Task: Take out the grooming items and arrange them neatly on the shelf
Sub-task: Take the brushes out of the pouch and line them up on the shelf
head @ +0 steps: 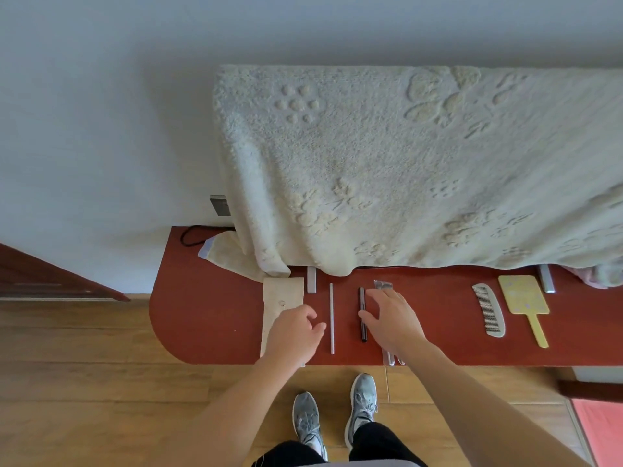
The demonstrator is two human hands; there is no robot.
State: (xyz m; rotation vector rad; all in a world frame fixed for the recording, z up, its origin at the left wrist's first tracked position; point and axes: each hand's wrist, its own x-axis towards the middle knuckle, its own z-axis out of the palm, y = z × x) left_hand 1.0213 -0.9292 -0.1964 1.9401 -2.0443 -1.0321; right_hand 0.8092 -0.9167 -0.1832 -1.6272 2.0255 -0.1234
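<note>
Head view: 1 comb (489, 310), 1 mirror (522, 294), 1 pouch (281, 298).

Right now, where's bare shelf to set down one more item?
Widest bare patch: between the right hand and the comb. Also the rounded end of the shelf, left of the pouch. Crowded: pouch, left hand, stick, pen and right hand sit side by side.

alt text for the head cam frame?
Head-cam view down at a person's hands over a red-brown shelf: the left hand above a cream pouch, the right hand spread over a clear packet. Between them lie a thin white stick and a dark stick; a comb and yellow hand mirror lie farther right.
</note>
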